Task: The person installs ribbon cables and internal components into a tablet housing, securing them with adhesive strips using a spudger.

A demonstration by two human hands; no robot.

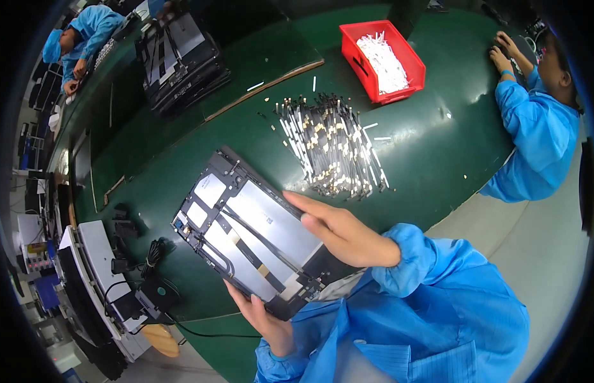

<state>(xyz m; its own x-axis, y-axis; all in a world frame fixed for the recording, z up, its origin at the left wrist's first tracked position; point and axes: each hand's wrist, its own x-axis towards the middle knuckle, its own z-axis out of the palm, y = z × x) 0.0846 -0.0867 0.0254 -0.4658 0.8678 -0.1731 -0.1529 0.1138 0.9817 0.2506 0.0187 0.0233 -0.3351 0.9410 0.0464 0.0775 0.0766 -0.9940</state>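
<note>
I hold an opened tablet body (269, 216) tilted over the near side of the green table. Silver battery panels, dark ribbon cables and a small circuit board show inside its black frame. My left hand (265, 320) grips its lower left edge, the fingers partly hidden under it. Along the right edge lies my right hand (343, 233), its fingers closed against the frame. Just beyond the tablet body is a pile of thin black cables (335, 145) with white strips and gold-coloured ends.
A red bin (415, 64) of white strips stands beyond the cable pile. Stacked dark tablet bodies (182, 64) sit at the far left. Black adapters and cords (158, 295) lie left. Co-workers in blue sit at the right (539, 134) and far left (93, 32).
</note>
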